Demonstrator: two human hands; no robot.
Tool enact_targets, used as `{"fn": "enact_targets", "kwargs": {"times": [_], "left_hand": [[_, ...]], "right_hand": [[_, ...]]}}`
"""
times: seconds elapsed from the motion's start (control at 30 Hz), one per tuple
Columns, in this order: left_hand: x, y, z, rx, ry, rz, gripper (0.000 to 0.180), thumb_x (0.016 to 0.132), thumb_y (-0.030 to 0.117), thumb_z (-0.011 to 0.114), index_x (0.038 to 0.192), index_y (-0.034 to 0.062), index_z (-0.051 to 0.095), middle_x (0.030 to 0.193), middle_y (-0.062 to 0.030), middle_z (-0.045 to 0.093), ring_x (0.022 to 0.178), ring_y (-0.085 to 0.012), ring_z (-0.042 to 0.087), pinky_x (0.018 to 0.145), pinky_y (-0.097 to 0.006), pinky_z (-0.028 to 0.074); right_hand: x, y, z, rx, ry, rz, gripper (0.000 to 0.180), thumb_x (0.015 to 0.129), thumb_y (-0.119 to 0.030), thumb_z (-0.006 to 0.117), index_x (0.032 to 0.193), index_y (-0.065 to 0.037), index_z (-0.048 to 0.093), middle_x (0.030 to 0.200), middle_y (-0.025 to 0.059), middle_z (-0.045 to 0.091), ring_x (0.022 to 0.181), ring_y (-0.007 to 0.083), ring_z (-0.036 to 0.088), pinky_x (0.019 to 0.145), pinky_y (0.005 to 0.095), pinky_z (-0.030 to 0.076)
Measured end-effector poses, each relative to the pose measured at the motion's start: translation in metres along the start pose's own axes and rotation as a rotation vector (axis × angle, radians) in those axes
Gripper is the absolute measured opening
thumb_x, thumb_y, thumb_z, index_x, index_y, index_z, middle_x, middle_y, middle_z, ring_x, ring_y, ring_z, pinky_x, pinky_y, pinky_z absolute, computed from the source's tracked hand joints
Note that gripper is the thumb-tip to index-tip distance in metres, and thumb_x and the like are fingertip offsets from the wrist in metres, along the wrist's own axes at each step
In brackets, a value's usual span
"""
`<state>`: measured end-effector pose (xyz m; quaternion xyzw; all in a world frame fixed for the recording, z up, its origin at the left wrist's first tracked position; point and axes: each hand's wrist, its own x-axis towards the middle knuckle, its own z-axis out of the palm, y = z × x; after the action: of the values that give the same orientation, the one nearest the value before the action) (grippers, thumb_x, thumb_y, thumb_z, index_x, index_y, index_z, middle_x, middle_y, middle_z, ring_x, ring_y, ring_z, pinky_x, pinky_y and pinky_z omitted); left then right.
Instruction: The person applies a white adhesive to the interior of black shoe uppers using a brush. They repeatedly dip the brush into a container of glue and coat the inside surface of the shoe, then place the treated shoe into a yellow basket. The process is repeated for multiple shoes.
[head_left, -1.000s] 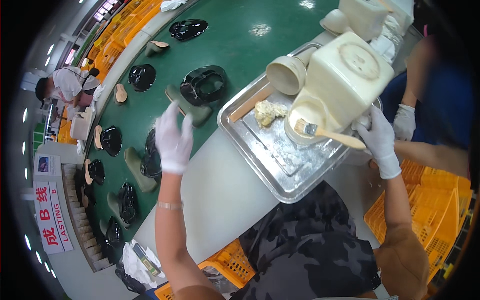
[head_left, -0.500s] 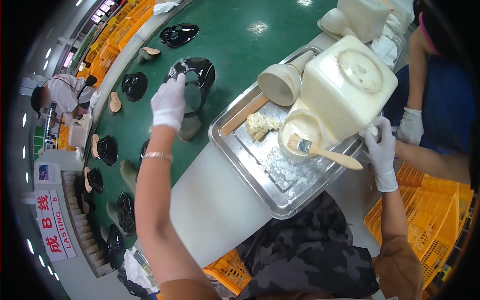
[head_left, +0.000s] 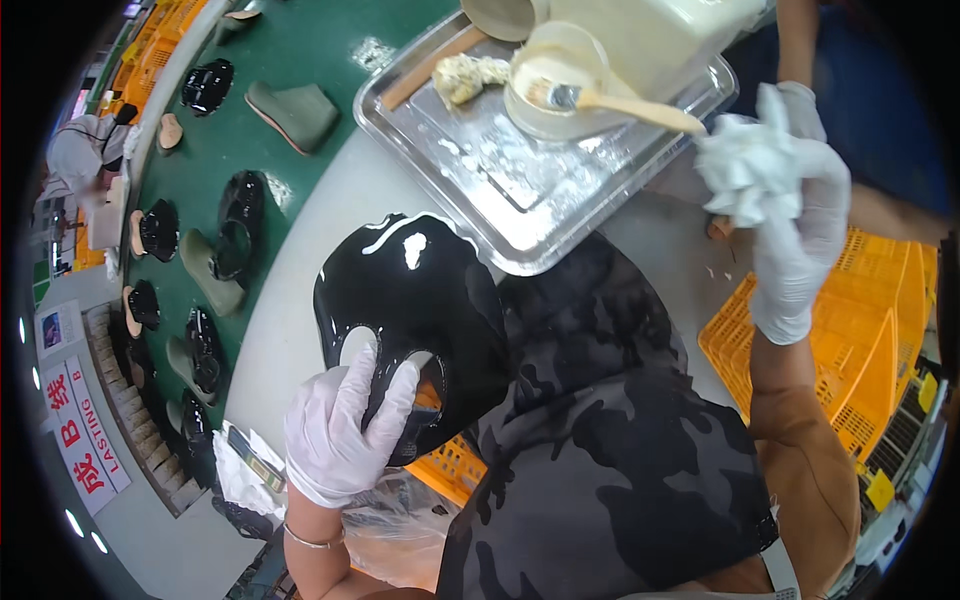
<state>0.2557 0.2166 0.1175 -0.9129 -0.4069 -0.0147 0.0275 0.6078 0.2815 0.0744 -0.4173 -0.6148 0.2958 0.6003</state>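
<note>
My left hand (head_left: 338, 432), in a white glove, grips a glossy black shoe upper (head_left: 415, 290) over my lap. Two fingers lie across the upper near its opening, and its scalloped edge faces away from me. On the right, my gloved right hand (head_left: 808, 235) is closed on a crumpled white cloth (head_left: 745, 165), held apart from the upper. Between and beyond my hands lies a metal tray (head_left: 520, 255). In it stands a clear cup (head_left: 555, 118) of whitish paste, with a wooden-handled brush (head_left: 640, 108) resting across it.
A pale lump (head_left: 465, 80) and a large white container (head_left: 665, 35) are on the tray. Black uppers and grey-green shoe lasts (head_left: 295, 115) sit along the green belt (head_left: 310, 45). Orange crates (head_left: 830, 330) stand at right; a co-worker's gloved hand (head_left: 802, 108) is behind my right hand.
My left hand has brought the black upper from the green belt to above my lap. My right hand has lifted the white cloth into clearer view. The whole view has shifted.
</note>
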Motion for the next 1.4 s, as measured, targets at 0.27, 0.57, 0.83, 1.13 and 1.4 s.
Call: {"fn": "enact_targets", "kwargs": {"times": [0.27,0.57,0.83,1.13,1.4], "left_hand": [[-0.002,0.017,0.016,-0.168,0.030,0.115,0.042,0.065,0.009,0.061,0.107,0.0117,0.064,0.104,-0.0175,0.059,0.081,-0.0247,0.059,0.061,-0.030,0.049],[0.026,0.027,0.035,-0.221,-0.007,0.207,0.042,0.067,0.014,0.055,0.108,0.0163,0.062,0.102,-0.0116,0.060,0.081,-0.0232,0.059,0.061,-0.027,0.049],[0.037,0.033,0.032,-0.127,-0.033,0.234,0.036,0.069,0.011,0.057,0.105,0.0116,0.063,0.101,-0.0110,0.062,0.078,-0.0225,0.058,0.060,-0.025,0.049],[0.043,0.045,0.030,-0.058,-0.069,0.184,0.035,0.071,0.012,0.059,0.106,0.0105,0.061,0.107,-0.0099,0.060,0.088,-0.0216,0.061,0.059,-0.026,0.048],[0.049,0.047,0.032,-0.058,0.001,0.204,0.031,0.073,0.013,0.058,0.103,0.0101,0.063,0.100,-0.0097,0.063,0.079,-0.0218,0.059,0.054,-0.024,0.049]], "right_hand": [[-0.008,0.029,0.041,0.112,-0.425,0.164,0.035,0.078,0.010,0.045,0.111,-0.002,0.051,0.100,0.0050,0.058,0.090,0.0105,0.056,0.080,0.0232,0.044],[-0.004,0.049,0.063,-0.264,-0.528,-0.255,0.032,0.072,0.006,0.054,0.099,-0.011,0.059,0.092,0.0081,0.059,0.086,0.0259,0.058,0.075,0.0309,0.048],[-0.011,0.052,0.097,-0.439,-0.776,-0.508,0.016,0.074,-0.015,0.056,0.089,-0.010,0.057,0.092,0.0045,0.058,0.082,0.0226,0.056,0.066,0.0313,0.046],[-0.017,0.052,0.072,-0.722,-0.830,-0.643,0.026,0.073,-0.019,0.057,0.098,-0.011,0.062,0.091,0.0023,0.055,0.081,0.0175,0.053,0.066,0.0306,0.043],[-0.019,0.048,0.044,-0.845,-0.801,-0.626,0.024,0.072,-0.018,0.058,0.095,-0.011,0.064,0.092,0.0014,0.053,0.082,0.0166,0.051,0.066,0.0289,0.040]]}}
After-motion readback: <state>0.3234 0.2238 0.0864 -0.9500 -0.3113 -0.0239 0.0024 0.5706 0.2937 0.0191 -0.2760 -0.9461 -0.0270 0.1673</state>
